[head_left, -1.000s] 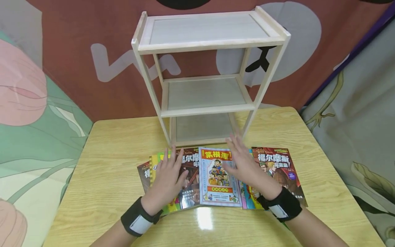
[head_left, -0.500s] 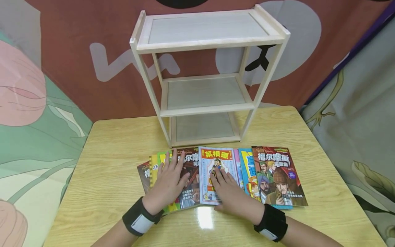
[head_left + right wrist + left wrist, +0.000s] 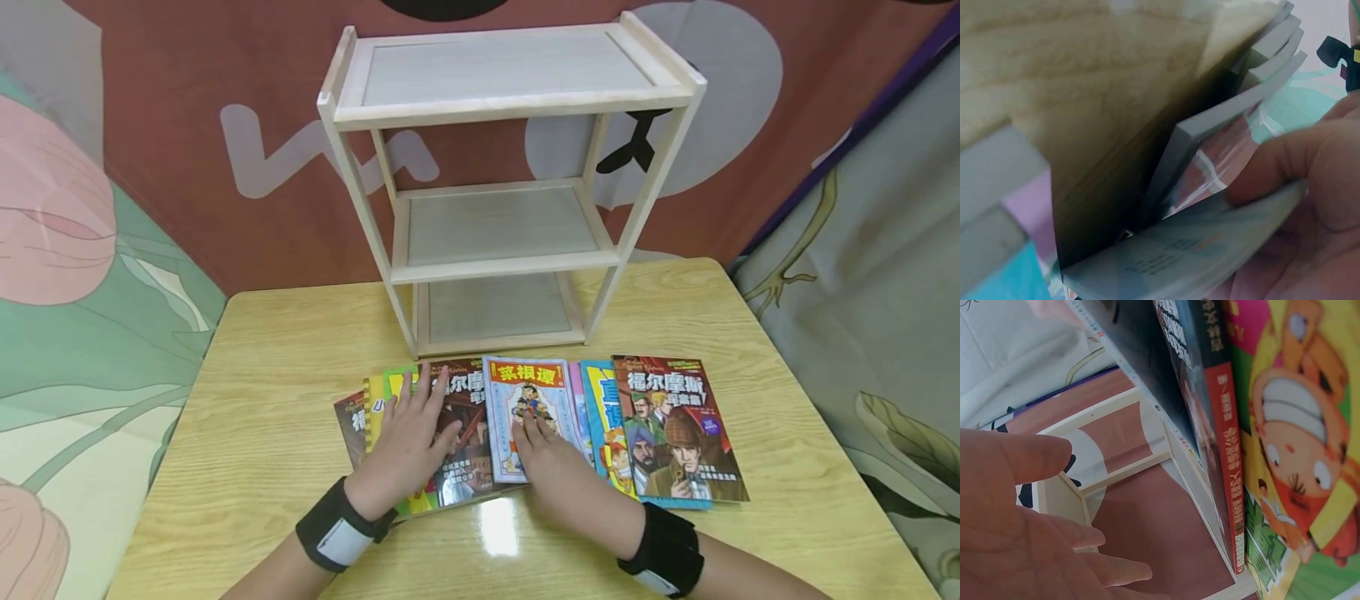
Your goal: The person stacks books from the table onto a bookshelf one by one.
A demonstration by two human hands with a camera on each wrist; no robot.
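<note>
My right hand (image 3: 566, 487) pinches the near edge of a thin comic book (image 3: 517, 392) with a red title band and pale blue border. In the right wrist view the thumb lies along one face of this comic book (image 3: 1179, 256), the fingers behind the other; its near edge bends up. My left hand (image 3: 405, 446) lies spread over a dark-covered book (image 3: 461, 433), fingers straight. The left wrist view shows those loose fingers (image 3: 1054, 537) beside a red-spined book (image 3: 1225, 419) and a yellow-green cartoon cover (image 3: 1297, 456).
A white wooden three-tier shelf (image 3: 504, 271) stands behind the books on the wooden table (image 3: 262, 400). At the right, a brown detective-story book (image 3: 682, 433) overlaps a blue one (image 3: 596, 392). At the left, yellow and dark books (image 3: 348, 408) fan out.
My right hand came down from over the right-hand books to the middle comic book and grips its near edge, which has lifted slightly. The left hand has stayed in place.
</note>
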